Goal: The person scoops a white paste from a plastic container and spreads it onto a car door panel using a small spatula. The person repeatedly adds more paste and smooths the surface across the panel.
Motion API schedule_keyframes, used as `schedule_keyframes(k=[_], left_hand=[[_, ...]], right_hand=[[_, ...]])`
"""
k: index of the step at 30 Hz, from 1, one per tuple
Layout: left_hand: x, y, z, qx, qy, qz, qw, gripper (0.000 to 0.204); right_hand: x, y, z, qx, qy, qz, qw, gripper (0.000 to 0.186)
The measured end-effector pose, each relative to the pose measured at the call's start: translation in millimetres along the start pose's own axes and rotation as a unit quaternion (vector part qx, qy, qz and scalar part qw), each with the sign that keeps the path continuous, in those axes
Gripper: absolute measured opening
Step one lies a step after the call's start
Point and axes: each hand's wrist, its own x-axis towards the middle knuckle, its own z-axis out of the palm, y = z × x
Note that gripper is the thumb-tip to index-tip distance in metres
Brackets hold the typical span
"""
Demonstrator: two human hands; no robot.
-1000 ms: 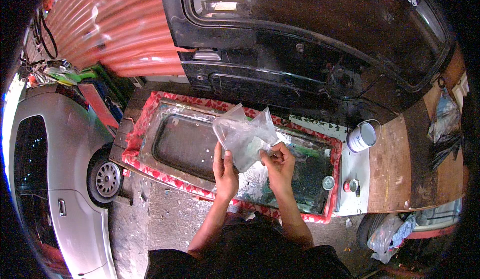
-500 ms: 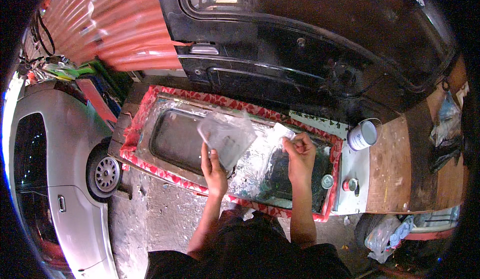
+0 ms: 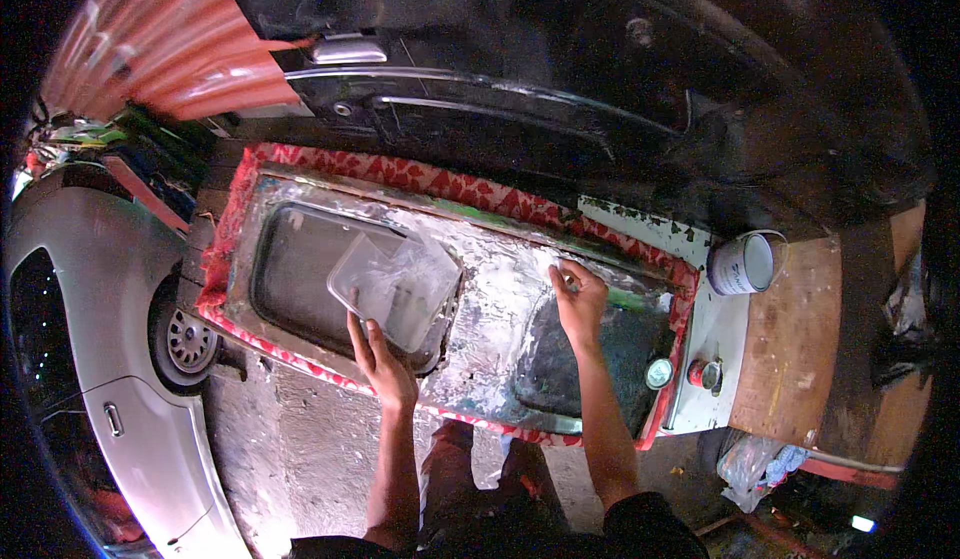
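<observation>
A long panel (image 3: 490, 279) with a dark recessed window at its left and patchy white filler lies on red-and-white patterned cloth (image 3: 420, 169). A clear plastic tray (image 3: 392, 294) with crumpled clear film lies over the recessed window. My left hand (image 3: 388, 359) touches the tray's near left edge, fingers stretched and apart. Over the white patch my right hand (image 3: 578, 304) has its fingertips pinched together; what is between them is too small to make out. A small round tin (image 3: 658, 373) sits at the panel's right end.
Behind the panel stands a black vehicle door (image 3: 480, 79), beside red corrugated sheeting (image 3: 160, 39). A silver car (image 3: 120, 339) is at the left. A paint can (image 3: 740, 264) and small red tin (image 3: 704, 375) stand right, near a plywood board (image 3: 790, 339). Bagged items (image 3: 750, 469) lie below it.
The tray has moved left and lower, onto the panel's window, and my left hand's grip has loosened. My right hand has moved apart from it to the right. The view has tilted.
</observation>
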Motion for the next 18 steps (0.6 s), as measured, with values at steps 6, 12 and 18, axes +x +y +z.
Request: schedule_keyframes(k=[6, 12, 18], left_hand=[[1, -27, 1, -0.011, 0.051, -0.082, 0.995, 0.055], [9, -40, 2, -0.029, 0.067, -0.099, 0.992, 0.056], [15, -50, -3, -0.016, 0.049, -0.107, 0.993, 0.065]], right_hand=[[16, 9, 29, -0.136, -0.008, -0.177, 0.975, 0.019], [16, 14, 49, -0.183, -0.059, -0.245, 0.95, 0.034], [-1, 26, 65, -0.228, -0.106, -0.272, 0.929, 0.032]])
